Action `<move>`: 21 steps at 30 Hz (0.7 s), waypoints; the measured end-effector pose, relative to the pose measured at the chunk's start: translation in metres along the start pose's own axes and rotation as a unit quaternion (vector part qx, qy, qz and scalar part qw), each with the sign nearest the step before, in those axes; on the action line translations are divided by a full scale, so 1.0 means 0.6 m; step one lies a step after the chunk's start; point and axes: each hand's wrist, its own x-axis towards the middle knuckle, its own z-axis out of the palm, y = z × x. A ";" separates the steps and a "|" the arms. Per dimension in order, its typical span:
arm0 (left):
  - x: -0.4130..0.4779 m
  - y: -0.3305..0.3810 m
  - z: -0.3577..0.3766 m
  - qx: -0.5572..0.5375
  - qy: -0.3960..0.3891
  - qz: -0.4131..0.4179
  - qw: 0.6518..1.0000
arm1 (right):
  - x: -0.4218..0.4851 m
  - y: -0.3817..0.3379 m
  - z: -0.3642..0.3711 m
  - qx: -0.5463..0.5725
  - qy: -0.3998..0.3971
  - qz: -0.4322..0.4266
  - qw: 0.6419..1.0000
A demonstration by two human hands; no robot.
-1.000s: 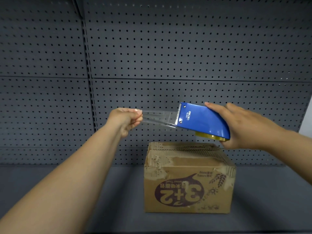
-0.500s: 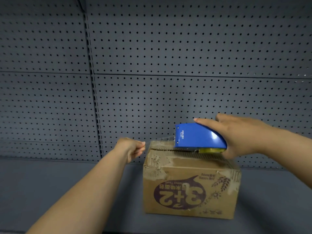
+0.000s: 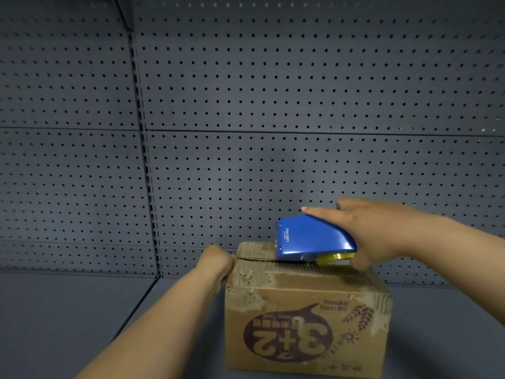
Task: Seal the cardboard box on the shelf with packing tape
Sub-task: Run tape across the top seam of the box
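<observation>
A worn cardboard box point(image 3: 306, 324) with an upside-down "3+2" print stands on the grey shelf point(image 3: 68, 310). My right hand point(image 3: 374, 236) grips a blue tape dispenser point(image 3: 311, 239), which rests on the box's top near its back left part, a yellowish tape roll showing under its rear end. My left hand point(image 3: 216, 262) is pressed against the upper left edge of the box, fingers closed; the tape end it pinched earlier cannot be made out there. A short stretch of clear tape seems to run from the dispenser toward that edge.
A grey perforated back panel point(image 3: 273, 105) rises right behind the box, with a vertical slotted upright point(image 3: 144, 160) to the left. The shelf surface extends to the left and right of the box.
Both hands came down from mid-air. The dispenser now sits on the box top and my left hand has brought the tape end to the box's left edge.
</observation>
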 end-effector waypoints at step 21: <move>-0.029 0.040 0.058 0.464 -0.124 0.223 0.848 | 0.044 0.009 -0.011 0.047 -0.017 -0.051 0.997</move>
